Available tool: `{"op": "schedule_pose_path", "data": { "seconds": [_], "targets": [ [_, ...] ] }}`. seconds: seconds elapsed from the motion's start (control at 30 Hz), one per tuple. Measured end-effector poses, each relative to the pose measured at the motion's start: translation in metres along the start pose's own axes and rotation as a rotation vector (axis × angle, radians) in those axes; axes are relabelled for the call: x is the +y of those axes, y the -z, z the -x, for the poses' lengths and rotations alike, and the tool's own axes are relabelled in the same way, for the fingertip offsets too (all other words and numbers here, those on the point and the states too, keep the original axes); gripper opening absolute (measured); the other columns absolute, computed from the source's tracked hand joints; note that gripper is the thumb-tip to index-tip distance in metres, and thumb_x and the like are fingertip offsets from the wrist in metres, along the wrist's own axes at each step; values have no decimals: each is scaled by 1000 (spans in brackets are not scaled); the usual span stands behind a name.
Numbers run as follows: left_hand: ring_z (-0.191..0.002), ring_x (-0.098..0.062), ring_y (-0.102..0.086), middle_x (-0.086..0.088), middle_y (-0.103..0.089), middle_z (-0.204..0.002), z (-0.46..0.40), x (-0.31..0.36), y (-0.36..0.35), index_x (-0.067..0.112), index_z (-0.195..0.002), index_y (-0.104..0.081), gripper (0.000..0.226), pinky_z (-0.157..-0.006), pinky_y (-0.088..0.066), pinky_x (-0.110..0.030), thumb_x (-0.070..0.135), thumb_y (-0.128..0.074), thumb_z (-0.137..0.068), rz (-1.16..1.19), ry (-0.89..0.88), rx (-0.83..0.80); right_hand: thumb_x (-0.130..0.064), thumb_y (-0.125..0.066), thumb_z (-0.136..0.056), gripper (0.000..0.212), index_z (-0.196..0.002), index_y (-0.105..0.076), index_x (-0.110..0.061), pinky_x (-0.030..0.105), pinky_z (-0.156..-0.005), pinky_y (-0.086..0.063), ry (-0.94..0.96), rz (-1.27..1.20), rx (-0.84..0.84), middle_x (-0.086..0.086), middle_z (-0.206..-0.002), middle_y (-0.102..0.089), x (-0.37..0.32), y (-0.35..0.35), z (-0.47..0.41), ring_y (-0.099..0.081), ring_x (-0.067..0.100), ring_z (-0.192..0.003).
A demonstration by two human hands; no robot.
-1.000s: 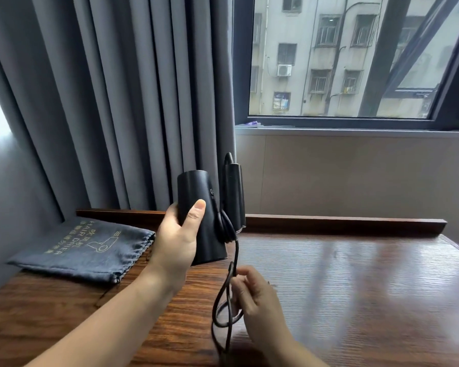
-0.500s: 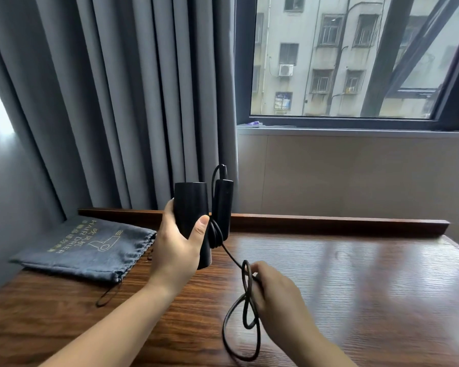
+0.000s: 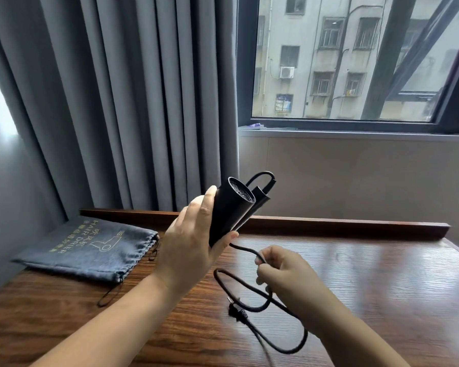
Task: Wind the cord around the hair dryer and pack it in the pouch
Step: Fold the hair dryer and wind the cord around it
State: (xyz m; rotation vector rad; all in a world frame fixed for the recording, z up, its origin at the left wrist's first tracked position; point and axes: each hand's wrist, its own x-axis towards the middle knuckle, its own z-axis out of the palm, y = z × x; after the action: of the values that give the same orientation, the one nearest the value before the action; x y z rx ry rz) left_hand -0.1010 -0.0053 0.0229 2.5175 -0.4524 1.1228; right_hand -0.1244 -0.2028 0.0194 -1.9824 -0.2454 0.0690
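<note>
While my left hand (image 3: 191, 245) grips the black hair dryer (image 3: 229, 210) above the wooden table (image 3: 382, 282), fingers and thumb are wrapped round the barrel, thumb tip at its lower end. I see the dryer tilted, its grilled round end pointing up and right, with the folded handle (image 3: 260, 205) lying alongside the barrel on the right side. It is held clear of the tabletop, in front of the grey curtain (image 3: 130, 102).

My right hand (image 3: 289, 274) sits lower and to the right, fingers curled in, pinching the black cord (image 3: 249, 254) near its run from the dryer. I can see the cord arch out of the handle top in a small loop, come out again below the left thumb, pass to the right fingers, then hang in loose loops under that hand, down toward the table's near edge. Plug (image 3: 237, 312) lies on the wood between my two forearms, a bit blurred. I can't see any turns of cord round the dryer body.

Grey drawstring pouch (image 3: 90, 250) lies flat on the table's far left corner, printed HAIR DRIER with a dryer outline, mouth toward the right, its drawstring trailing onto the wood. It's well apart from the dryer, left of my left wrist.

Window (image 3: 355, 62) upper right, a building outside.
</note>
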Motion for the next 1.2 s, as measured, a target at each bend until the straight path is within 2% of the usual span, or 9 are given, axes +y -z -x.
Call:
{"op": "schedule_pose_path", "data": {
  "seconds": [0.1, 0.2, 0.27, 0.37, 0.47, 0.57, 0.77, 0.97, 1.2],
  "targets": [
    [-119, -27, -55, -13, -53, -136, 0, -3, -1, 8, -150, -26, 80, -94, -54, -43, 54, -56, -91, -42, -45, -35, -10, -54, -80, 13, -84, -61, -20, 34, -68, -46, 23, 54, -87, 9, -82, -69, 2, 0, 3, -57, 15, -71],
    [-116, -26, -57, -10, -54, -135, -1, -2, 0, 9, -150, -29, 80, -93, -54, -40, 55, -55, -90, -35, -66, -56, -5, -49, -87, 21, -87, -60, -23, 35, -74, -53, 57, 133, -141, 6, -80, -72, -1, 6, 2, -66, 17, -75],
    [-117, -23, -57, -6, -54, -135, -3, -4, 0, 12, -151, -27, 80, -92, -53, -38, 57, -54, -90, -29, -48, -84, -11, -52, -93, 16, -88, -58, -25, 30, -64, -51, 150, 221, -128, 5, -76, -71, -4, 13, 0, -63, 12, -64],
    [-122, -17, -53, 2, -51, -137, -3, -10, 1, 19, -154, -20, 84, -95, -51, -35, 62, -52, -89, 1, 29, -169, -27, -52, -97, 10, -99, -61, -32, 26, -63, -43, 370, 583, -27, -10, -77, -67, -9, 22, -4, -55, 4, -65],
    [-124, -14, -51, 8, -48, -140, 3, -12, 0, 24, -155, -15, 84, -97, -47, -32, 66, -47, -89, -4, 70, -273, -43, -47, -93, 22, -84, -63, -30, 30, -68, -41, 628, 982, 96, -13, -76, -65, -11, 27, -11, -58, 7, -71],
    [-117, -15, -55, 11, -51, -132, 7, -13, 0, 31, -154, -15, 83, -93, -49, -32, 66, -50, -87, 14, 72, -354, -45, -43, -85, 24, -80, -61, -31, 31, -66, -45, 720, 1141, 63, -13, -72, -63, -5, 31, -24, -60, 10, -65],
    [-106, -14, -59, 17, -57, -118, 7, -14, 10, 45, -143, -22, 77, -90, -50, -35, 69, -53, -77, 74, 65, -584, -53, -54, -83, 31, -67, -57, -27, 30, -58, -47, 864, 1214, 92, -10, -62, -56, 11, 53, -57, -58, 15, -53],
    [-94, -7, -64, 14, -66, -104, 11, -16, 25, 46, -124, -48, 47, -85, -54, -37, 47, -68, -81, 468, 133, -812, -58, -45, -92, 40, -72, -60, -27, 29, -65, -45, 964, 1090, 98, -11, -63, -55, 32, 75, -71, -53, 12, -57],
    [-114, -22, -64, -5, -65, -125, 13, -9, 28, 33, -134, -54, 51, -96, -53, -35, 33, -67, -85, 982, 256, -808, -47, -44, -98, 30, -91, -68, -30, 29, -72, -41, 872, 982, 148, -14, -64, -59, 55, 60, -77, -54, 10, -63]
  ]
}}
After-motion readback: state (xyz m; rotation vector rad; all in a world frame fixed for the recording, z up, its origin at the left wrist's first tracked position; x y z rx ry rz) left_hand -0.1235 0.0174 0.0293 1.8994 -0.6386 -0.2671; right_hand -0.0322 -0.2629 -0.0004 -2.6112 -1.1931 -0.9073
